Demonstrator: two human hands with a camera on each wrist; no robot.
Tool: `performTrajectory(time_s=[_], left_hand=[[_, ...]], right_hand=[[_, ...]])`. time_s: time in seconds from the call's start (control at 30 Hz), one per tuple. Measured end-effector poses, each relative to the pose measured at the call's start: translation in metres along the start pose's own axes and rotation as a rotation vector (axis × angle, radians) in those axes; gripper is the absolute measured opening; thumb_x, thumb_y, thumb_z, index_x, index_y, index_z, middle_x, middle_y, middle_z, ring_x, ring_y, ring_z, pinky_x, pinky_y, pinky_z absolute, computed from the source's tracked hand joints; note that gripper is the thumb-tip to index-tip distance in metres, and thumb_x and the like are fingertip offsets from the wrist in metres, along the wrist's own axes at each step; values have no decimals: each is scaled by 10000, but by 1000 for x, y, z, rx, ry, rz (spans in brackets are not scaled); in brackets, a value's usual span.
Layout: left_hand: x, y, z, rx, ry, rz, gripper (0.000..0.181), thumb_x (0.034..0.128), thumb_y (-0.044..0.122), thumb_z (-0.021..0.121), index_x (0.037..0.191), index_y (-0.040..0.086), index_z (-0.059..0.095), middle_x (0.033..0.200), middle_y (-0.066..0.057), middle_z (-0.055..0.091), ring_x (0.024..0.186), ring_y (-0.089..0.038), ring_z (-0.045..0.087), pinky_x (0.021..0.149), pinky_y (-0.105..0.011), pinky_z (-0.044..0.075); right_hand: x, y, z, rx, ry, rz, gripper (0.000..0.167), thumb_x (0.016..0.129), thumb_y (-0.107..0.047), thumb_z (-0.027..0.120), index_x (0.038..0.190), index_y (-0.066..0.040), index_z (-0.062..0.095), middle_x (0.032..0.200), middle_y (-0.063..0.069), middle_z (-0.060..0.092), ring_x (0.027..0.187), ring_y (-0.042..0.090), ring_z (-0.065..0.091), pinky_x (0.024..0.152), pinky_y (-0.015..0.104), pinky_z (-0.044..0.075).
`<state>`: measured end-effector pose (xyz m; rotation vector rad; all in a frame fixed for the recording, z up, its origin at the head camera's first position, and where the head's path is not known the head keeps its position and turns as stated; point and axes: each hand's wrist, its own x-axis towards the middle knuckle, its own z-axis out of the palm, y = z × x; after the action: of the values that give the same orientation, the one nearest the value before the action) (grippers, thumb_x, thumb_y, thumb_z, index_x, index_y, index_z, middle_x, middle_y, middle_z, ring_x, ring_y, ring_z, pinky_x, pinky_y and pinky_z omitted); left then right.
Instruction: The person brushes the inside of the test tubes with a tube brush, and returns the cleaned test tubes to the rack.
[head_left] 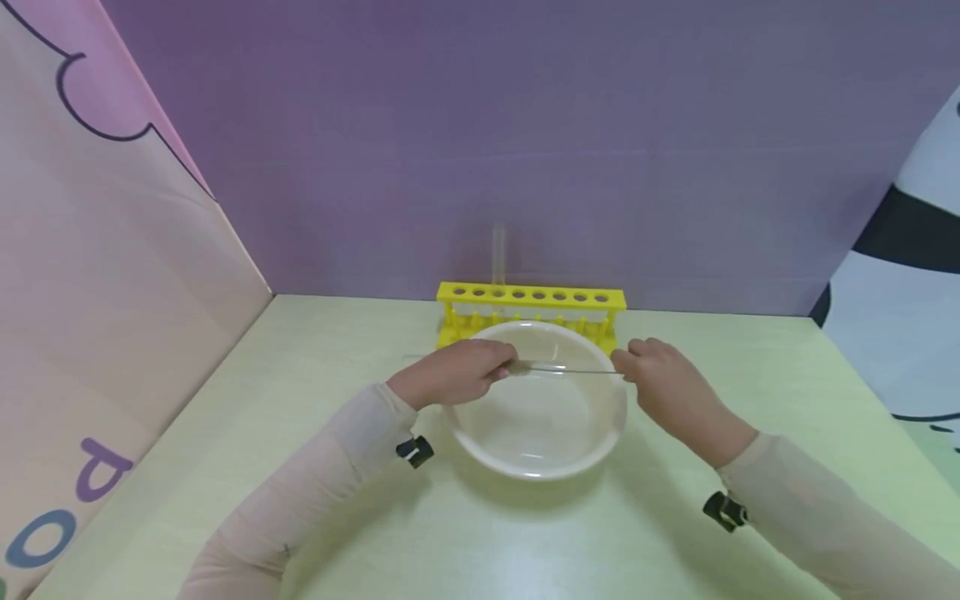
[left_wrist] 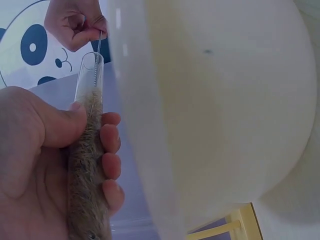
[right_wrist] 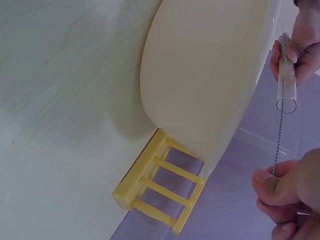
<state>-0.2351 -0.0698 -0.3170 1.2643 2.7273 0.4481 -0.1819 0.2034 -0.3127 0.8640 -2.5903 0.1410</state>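
Observation:
Above the white basin (head_left: 532, 425), the left hand (head_left: 461, 371) grips a clear glass tube (left_wrist: 86, 77), fingers wrapped round its side. Inside the tube lies a brush with brown bristles (left_wrist: 87, 175); its twisted wire stem (right_wrist: 278, 142) comes out of the tube's open mouth. The right hand (head_left: 667, 392) pinches the stem's far end between thumb and forefinger, off to the right of the tube. Tube and stem lie roughly level across the basin in the head view. In the right wrist view the left hand (right_wrist: 305, 50) holds the tube near the top right.
A yellow rack (head_left: 531, 296) with a row of holes stands behind the basin, against the purple backdrop (head_left: 525, 150). Another clear tube (head_left: 499, 254) stands upright in its left part. Printed panels flank the pale table (head_left: 345, 508).

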Motion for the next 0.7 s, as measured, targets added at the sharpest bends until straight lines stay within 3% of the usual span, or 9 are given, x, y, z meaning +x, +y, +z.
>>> performTrajectory(time_s=[0.27, 0.47, 0.7], left_hand=[[-3, 3, 2, 57, 66, 15, 167, 959, 101, 525, 1086, 79, 631, 959, 0, 635, 845, -139, 549, 806, -292, 467], [-5, -1, 5, 64, 116, 56, 234, 939, 104, 567, 1158, 58, 636, 1038, -30, 661, 937, -162, 591, 858, -311, 477], [-8, -3, 8, 102, 181, 99, 241, 923, 92, 590, 1152, 43, 648, 967, -36, 663, 878, -165, 597, 806, -298, 491]], right_hand=[[8, 4, -3, 109, -120, 84, 307, 695, 188, 674, 670, -92, 549, 624, -5, 477, 582, 167, 476, 538, 314, 436], [12, 5, -5, 93, -214, 126, 342, 702, 198, 650, 650, -107, 505, 625, -3, 480, 579, 160, 460, 529, 298, 412], [14, 7, -7, 104, -271, 126, 332, 701, 200, 642, 655, -98, 502, 623, -7, 485, 579, 152, 454, 527, 285, 408]])
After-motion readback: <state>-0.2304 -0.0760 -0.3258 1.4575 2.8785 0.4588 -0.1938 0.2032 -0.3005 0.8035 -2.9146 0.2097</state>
